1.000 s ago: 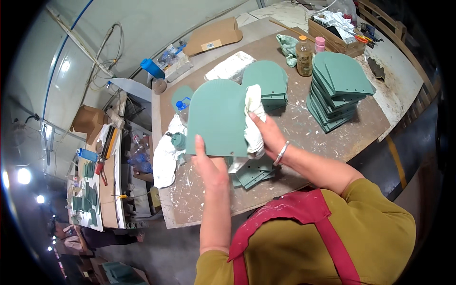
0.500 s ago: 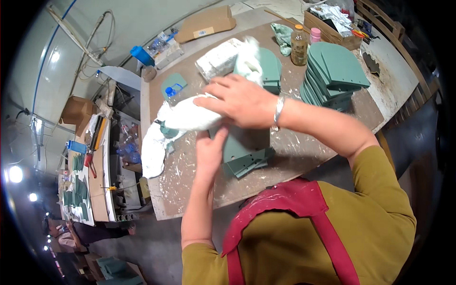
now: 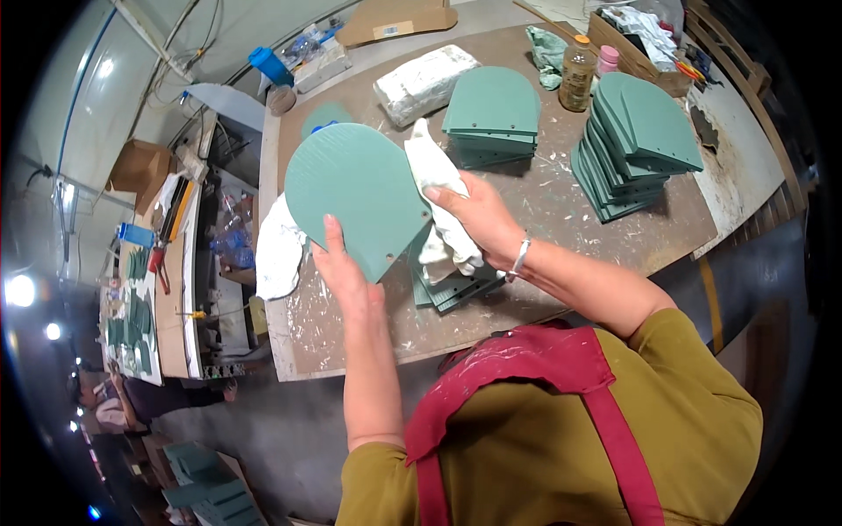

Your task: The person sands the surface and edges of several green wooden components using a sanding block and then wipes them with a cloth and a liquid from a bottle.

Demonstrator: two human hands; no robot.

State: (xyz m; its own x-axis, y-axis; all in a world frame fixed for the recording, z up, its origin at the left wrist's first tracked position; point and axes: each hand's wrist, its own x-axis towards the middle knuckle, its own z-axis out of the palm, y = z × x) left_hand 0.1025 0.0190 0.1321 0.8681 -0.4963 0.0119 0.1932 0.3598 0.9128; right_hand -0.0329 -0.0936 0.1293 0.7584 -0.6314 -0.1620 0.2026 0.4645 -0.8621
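Note:
A green rounded panel (image 3: 355,188) with small holes along its straight edge is held up over the table. My left hand (image 3: 344,267) grips its lower edge, the thumb lying on its face. In my right hand (image 3: 478,215) is a bunched white cloth (image 3: 438,206), against the panel's right edge. Below the cloth, a low stack of similar panels (image 3: 456,291) lies partly hidden. Another stack of green panels (image 3: 493,105) stands beyond my right hand, and a taller stack (image 3: 627,145) is farther right. More white cloth (image 3: 279,250) lies left of the held panel.
A white-smeared wrapped block (image 3: 425,85) lies behind the panel. An amber bottle with an orange cap (image 3: 576,77) and a pink bottle (image 3: 607,60) stand at the back, near a wooden box (image 3: 618,48). Another person (image 3: 162,403) is at the far left.
The panel has come up into view, raised in my left hand, face showing. My right hand has moved right and down with the white cloth, off the cloth at the left.

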